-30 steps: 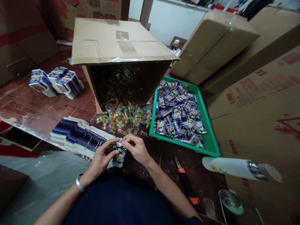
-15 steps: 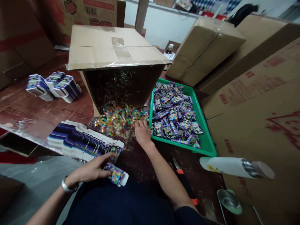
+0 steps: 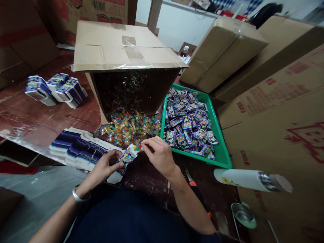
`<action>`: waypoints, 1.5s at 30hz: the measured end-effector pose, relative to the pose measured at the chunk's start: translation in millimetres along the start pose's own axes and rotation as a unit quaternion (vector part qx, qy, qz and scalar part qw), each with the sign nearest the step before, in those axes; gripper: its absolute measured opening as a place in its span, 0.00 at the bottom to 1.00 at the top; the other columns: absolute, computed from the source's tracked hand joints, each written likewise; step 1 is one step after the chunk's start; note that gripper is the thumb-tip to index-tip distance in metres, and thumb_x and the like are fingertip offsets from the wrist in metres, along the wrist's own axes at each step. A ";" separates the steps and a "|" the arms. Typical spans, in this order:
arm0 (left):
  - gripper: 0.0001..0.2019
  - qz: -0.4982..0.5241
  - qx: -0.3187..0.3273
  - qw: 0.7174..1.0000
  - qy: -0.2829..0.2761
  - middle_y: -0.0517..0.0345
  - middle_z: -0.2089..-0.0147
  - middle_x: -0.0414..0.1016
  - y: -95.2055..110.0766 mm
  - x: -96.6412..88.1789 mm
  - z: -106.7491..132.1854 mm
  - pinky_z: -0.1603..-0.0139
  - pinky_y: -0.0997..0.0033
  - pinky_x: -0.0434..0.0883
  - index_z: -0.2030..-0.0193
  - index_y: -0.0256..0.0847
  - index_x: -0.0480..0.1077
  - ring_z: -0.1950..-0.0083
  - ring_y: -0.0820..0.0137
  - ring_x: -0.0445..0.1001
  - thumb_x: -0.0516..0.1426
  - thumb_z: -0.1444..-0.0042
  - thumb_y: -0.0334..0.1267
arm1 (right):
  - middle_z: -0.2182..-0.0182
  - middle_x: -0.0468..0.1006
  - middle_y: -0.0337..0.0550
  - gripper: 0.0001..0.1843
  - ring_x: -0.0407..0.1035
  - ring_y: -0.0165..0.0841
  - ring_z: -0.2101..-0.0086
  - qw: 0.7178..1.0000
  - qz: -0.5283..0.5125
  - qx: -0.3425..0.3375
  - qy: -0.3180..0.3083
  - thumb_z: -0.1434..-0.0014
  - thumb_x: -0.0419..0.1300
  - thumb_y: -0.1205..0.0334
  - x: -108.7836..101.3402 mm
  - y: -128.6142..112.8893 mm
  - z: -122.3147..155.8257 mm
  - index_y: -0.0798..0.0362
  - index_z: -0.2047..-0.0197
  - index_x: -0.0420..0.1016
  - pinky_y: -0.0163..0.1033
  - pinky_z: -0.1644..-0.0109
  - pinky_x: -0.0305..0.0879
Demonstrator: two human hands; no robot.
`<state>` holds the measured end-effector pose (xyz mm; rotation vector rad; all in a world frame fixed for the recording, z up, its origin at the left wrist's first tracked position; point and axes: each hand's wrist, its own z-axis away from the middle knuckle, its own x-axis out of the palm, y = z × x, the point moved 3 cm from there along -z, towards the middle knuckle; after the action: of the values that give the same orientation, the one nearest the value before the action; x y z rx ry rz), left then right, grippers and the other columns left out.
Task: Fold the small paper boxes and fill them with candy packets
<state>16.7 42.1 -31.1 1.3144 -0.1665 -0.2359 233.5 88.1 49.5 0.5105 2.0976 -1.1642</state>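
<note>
Small box (image 3: 126,158), gripped in left hand (image 3: 104,167), to the left of green tray (image 3: 220,145); candy packet (image 3: 138,148) pinched in right hand (image 3: 162,156) at the box's open end, perhaps liable to snag on the flap (image 3: 130,149) if pushed in crookedly.

1. I get dim indoor light, apparently from above: the open carton (image 3: 108,50) looks pale on top, nearly black inside.
2. Clear wrappers (image 3: 131,128) at its mouth glint.
3. I see shapes stretch toward the edges; upper-right clutter (image 3: 229,11) is soft.
</note>
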 end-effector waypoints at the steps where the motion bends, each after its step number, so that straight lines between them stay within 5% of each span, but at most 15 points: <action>1: 0.14 0.000 0.000 1.000 -0.004 0.54 0.61 0.78 1.3 2.6 -0.1 0.58 0.68 0.72 0.58 0.39 0.71 0.59 0.64 0.77 0.65 0.46 0.45 | 0.68 0.80 0.44 0.10 0.70 0.39 0.64 1.000 0.012 -0.011 -0.013 0.32 0.57 0.63 4.1 -2.8 0.5 0.49 0.63 0.80 0.43 0.58 0.67; 6: 0.15 0.031 0.019 0.999 0.024 0.56 0.60 0.77 4.2 14.4 0.0 0.55 0.67 0.73 0.56 0.40 0.70 0.57 0.64 0.77 0.66 0.47 0.40 | 0.63 0.78 0.46 0.08 0.69 0.40 0.58 0.998 -0.016 -0.051 -0.029 0.33 0.60 0.59 20.4 -13.2 1.5 0.47 0.58 0.82 0.44 0.54 0.69; 10: 0.30 0.125 0.019 0.990 0.062 0.59 0.57 0.75 4.2 22.0 2.7 0.58 0.69 0.74 0.41 0.46 0.62 0.60 0.67 0.77 0.67 0.49 0.38 | 0.54 0.77 0.48 0.09 0.70 0.42 0.51 0.995 -0.081 -0.007 0.055 0.34 0.61 0.61 16.7 -9.2 5.7 0.47 0.52 0.80 0.50 0.44 0.68; 12: 0.33 0.143 0.026 0.986 0.077 0.56 0.53 0.74 6.3 24.4 4.7 0.56 0.68 0.75 0.38 0.47 0.61 0.57 0.67 0.77 0.68 0.48 0.38 | 0.52 0.77 0.48 0.09 0.71 0.42 0.50 0.991 -0.122 0.012 0.044 0.36 0.63 0.60 20.9 -4.3 11.4 0.46 0.52 0.79 0.49 0.43 0.68; 15: 0.25 0.125 0.041 0.988 0.084 0.53 0.49 0.74 10.1 27.7 6.2 0.55 0.69 0.74 0.44 0.44 0.68 0.53 0.65 0.75 0.67 0.48 0.39 | 0.56 0.79 0.46 0.08 0.75 0.39 0.54 0.980 -0.196 0.039 0.013 0.38 0.65 0.60 35.1 2.0 22.2 0.48 0.54 0.79 0.44 0.48 0.72; 19: 0.17 0.104 0.054 0.991 0.066 0.54 0.50 0.74 10.2 33.3 4.1 0.58 0.71 0.74 0.52 0.42 0.72 0.52 0.64 0.74 0.67 0.48 0.40 | 0.59 0.80 0.44 0.04 0.76 0.37 0.59 0.966 -0.241 0.080 0.045 0.37 0.63 0.62 49.0 4.3 32.0 0.50 0.65 0.76 0.41 0.54 0.72; 24: 0.22 0.144 0.042 0.985 0.086 0.62 0.58 0.71 4.7 34.9 2.8 0.64 0.75 0.73 0.53 0.45 0.64 0.62 0.71 0.75 0.69 0.51 0.38 | 0.61 0.81 0.45 0.05 0.77 0.36 0.61 0.937 -0.321 0.124 0.066 0.37 0.63 0.61 53.2 0.4 31.9 0.50 0.57 0.73 0.41 0.54 0.73; 34: 0.22 0.040 0.058 0.993 0.092 0.59 0.55 0.70 5.4 27.2 12.7 0.61 0.70 0.75 0.46 0.46 0.65 0.65 0.71 0.77 0.65 0.45 0.38 | 0.71 0.80 0.40 0.09 0.74 0.33 0.71 0.906 -0.358 0.223 -0.031 0.44 0.69 0.57 47.2 7.1 14.2 0.53 0.68 0.78 0.36 0.67 0.70; 41: 0.25 0.064 0.039 0.994 0.083 0.56 0.53 0.73 7.6 26.7 13.1 0.58 0.70 0.75 0.41 0.46 0.68 0.61 0.69 0.77 0.66 0.46 0.39 | 0.70 0.79 0.40 0.11 0.73 0.33 0.68 0.929 -0.333 0.149 -0.056 0.39 0.65 0.56 41.5 7.0 9.4 0.54 0.70 0.76 0.37 0.60 0.70; 45: 0.20 0.115 0.043 0.988 0.092 0.54 0.54 0.76 9.5 24.6 7.3 0.57 0.71 0.75 0.49 0.42 0.72 0.55 0.66 0.76 0.68 0.48 0.39 | 0.62 0.78 0.42 0.12 0.74 0.34 0.62 0.934 -0.315 0.113 -0.121 0.37 0.63 0.52 40.1 5.4 13.2 0.53 0.59 0.76 0.37 0.58 0.71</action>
<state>39.2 31.0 -20.5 1.3816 -0.1720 0.0888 213.8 80.2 12.6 -0.2355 1.9670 -1.7392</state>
